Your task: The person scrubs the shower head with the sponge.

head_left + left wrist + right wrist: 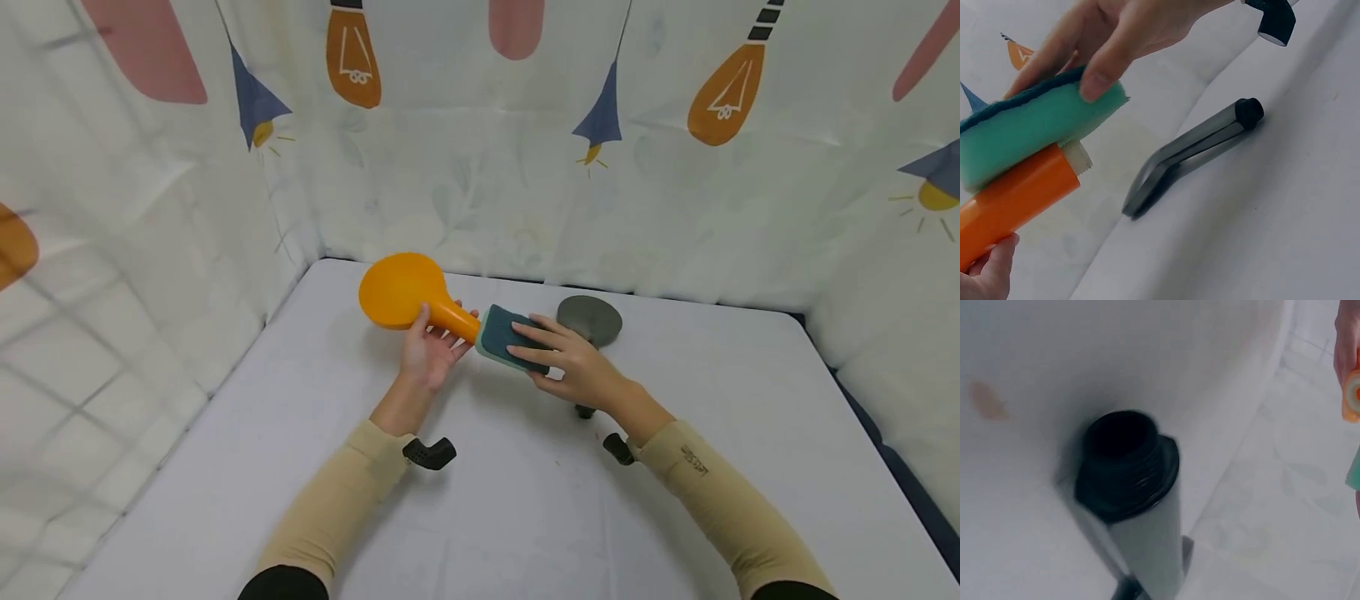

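An orange shower head (402,292) is held off the table by my left hand (429,357), thumb in front and fingers behind its handle. The handle's pale threaded end (1077,157) shows in the left wrist view. My right hand (573,367) grips a sponge (504,333), dark blue on one side and green on the other. The sponge's green side lies along the orange handle near its end. Beyond the right hand, a grey shower head (589,319) rests on the table, its handle partly hidden by that hand. Its black threaded end (1122,465) fills the right wrist view.
A white cloth covers the table (510,517). Behind it and along the sides hang pale curtains (465,192) with printed lamps. Black wrist devices (429,454) sit at both sleeve cuffs.
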A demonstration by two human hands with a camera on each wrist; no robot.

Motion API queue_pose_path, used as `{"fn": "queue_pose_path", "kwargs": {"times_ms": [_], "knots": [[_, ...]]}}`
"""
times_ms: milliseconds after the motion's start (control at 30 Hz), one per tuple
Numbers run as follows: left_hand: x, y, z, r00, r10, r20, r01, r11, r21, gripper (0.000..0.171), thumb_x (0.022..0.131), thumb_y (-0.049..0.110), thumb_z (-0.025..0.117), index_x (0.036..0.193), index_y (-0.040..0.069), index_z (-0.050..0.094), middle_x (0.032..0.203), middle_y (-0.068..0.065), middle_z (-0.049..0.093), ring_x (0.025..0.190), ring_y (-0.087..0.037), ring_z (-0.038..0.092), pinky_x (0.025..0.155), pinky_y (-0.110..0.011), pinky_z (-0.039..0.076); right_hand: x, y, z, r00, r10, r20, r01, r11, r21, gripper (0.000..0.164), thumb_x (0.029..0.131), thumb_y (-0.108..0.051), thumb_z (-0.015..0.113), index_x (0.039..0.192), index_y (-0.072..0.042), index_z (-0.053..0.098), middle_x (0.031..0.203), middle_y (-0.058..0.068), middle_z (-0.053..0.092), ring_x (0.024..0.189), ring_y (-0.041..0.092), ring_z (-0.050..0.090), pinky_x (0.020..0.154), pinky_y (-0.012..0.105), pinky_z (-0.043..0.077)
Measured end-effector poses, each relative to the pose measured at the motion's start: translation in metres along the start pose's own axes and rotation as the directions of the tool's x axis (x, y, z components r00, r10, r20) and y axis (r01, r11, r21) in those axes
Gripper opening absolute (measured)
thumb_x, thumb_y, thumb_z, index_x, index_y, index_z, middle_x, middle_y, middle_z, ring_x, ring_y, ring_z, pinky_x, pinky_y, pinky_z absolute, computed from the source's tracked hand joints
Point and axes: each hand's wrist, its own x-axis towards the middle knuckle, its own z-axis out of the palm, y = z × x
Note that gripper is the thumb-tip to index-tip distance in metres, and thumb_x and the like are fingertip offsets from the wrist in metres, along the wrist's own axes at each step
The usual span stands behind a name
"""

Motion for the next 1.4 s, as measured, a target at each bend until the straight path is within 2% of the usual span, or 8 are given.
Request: {"fn": "queue_pose_path", "kwargs": {"times_ms": [300, 433, 567, 700, 900, 1000, 1233, 1400], "knots": [[-0.001, 0.001, -0.003, 1.0, 0.008, -0.021, -0.008, 1.0, -0.004, 0.048, 0.111, 0.038, 0.043, 0.153, 0.018, 0.031, 0.139, -0.013, 0.046, 0.136, -0.041, 0.048, 0.112, -0.059, 0.034, -0.01, 0.0, -0.003, 0.999, 0.009, 0.031, -0.009, 1.0, -0.002, 0.056, 0.076, 0.001, 0.087, 0.129, -0.008, 0.072, 0.141, 0.02, 0.059, 0.131, 0.049, 0.052, 0.1, 0.06, 0.048], [-0.001, 0.0, -0.005, 1.0, -0.005, -0.01, 0.005, 1.0, 0.006, 0.05, 0.111, 0.039, 0.042, 0.155, 0.018, 0.029, 0.15, -0.016, 0.039, 0.137, -0.04, 0.047, 0.113, -0.06, 0.032, -0.008, -0.001, 0.0, 1.0, 0.006, 0.024, -0.006, 1.0, 0.019, 0.058, 0.075, 0.001, 0.088, 0.13, -0.008, 0.071, 0.141, 0.022, 0.059, 0.131, 0.049, 0.051, 0.102, 0.06, 0.046], [0.001, -0.005, -0.004, 0.999, -0.042, -0.005, 0.042, 0.998, 0.046, 0.053, 0.111, 0.041, 0.039, 0.155, 0.015, 0.027, 0.158, -0.017, 0.033, 0.128, -0.034, 0.052, 0.109, -0.048, 0.042, 0.002, -0.005, 0.007, 1.0, 0.003, 0.005, -0.003, 1.0, -0.002, 0.061, 0.072, 0.002, 0.089, 0.129, -0.006, 0.071, 0.139, 0.023, 0.059, 0.128, 0.052, 0.052, 0.1, 0.06, 0.048], [0.001, -0.006, 0.001, 0.998, -0.066, -0.015, 0.067, 0.994, 0.086, 0.052, 0.112, 0.042, 0.038, 0.155, 0.015, 0.027, 0.157, -0.015, 0.036, 0.117, -0.026, 0.054, 0.095, -0.038, 0.048, 0.01, -0.007, 0.01, 1.0, 0.0, 0.014, 0.0, 1.0, -0.015, 0.058, 0.076, 0.001, 0.088, 0.131, -0.006, 0.07, 0.141, 0.023, 0.058, 0.129, 0.053, 0.051, 0.101, 0.059, 0.047], [0.002, 0.002, 0.0, 0.999, -0.048, 0.0, 0.048, 0.997, 0.066, 0.051, 0.111, 0.041, 0.041, 0.155, 0.018, 0.029, 0.154, -0.015, 0.038, 0.133, -0.036, 0.05, 0.113, -0.053, 0.037, 0.0, -0.005, -0.001, 0.999, 0.008, 0.033, -0.009, 1.0, 0.015, 0.058, 0.075, 0.002, 0.088, 0.129, -0.009, 0.072, 0.141, 0.02, 0.06, 0.132, 0.048, 0.051, 0.101, 0.058, 0.048], [0.002, 0.004, -0.001, 0.999, -0.047, 0.007, 0.047, 0.997, 0.064, 0.052, 0.111, 0.042, 0.042, 0.155, 0.018, 0.029, 0.153, -0.015, 0.039, 0.136, -0.038, 0.048, 0.115, -0.06, 0.031, -0.008, -0.004, -0.005, 0.999, -0.003, 0.039, 0.003, 1.0, 0.017, 0.058, 0.074, 0.003, 0.087, 0.129, -0.01, 0.072, 0.14, 0.019, 0.06, 0.132, 0.047, 0.051, 0.101, 0.058, 0.048], [0.002, -0.005, 0.002, 0.991, -0.133, -0.02, 0.135, 0.981, 0.142, 0.054, 0.11, 0.043, 0.042, 0.156, 0.017, 0.028, 0.147, -0.011, 0.047, 0.12, -0.027, 0.056, 0.101, -0.042, 0.049, 0.003, -0.009, 0.0, 0.998, -0.029, 0.052, 0.029, 1.0, -0.009, 0.058, 0.076, -0.001, 0.088, 0.131, -0.009, 0.071, 0.143, 0.018, 0.058, 0.131, 0.048, 0.051, 0.104, 0.056, 0.046], [0.004, -0.004, 0.001, 0.99, -0.134, -0.033, 0.137, 0.981, 0.139, 0.055, 0.111, 0.042, 0.042, 0.157, 0.017, 0.027, 0.152, -0.014, 0.044, 0.132, -0.034, 0.05, 0.112, -0.05, 0.039, -0.002, -0.011, -0.003, 0.998, -0.013, 0.069, 0.013, 1.0, -0.001, 0.056, 0.075, -0.002, 0.088, 0.129, -0.01, 0.072, 0.142, 0.017, 0.06, 0.13, 0.047, 0.052, 0.102, 0.055, 0.048]]}}
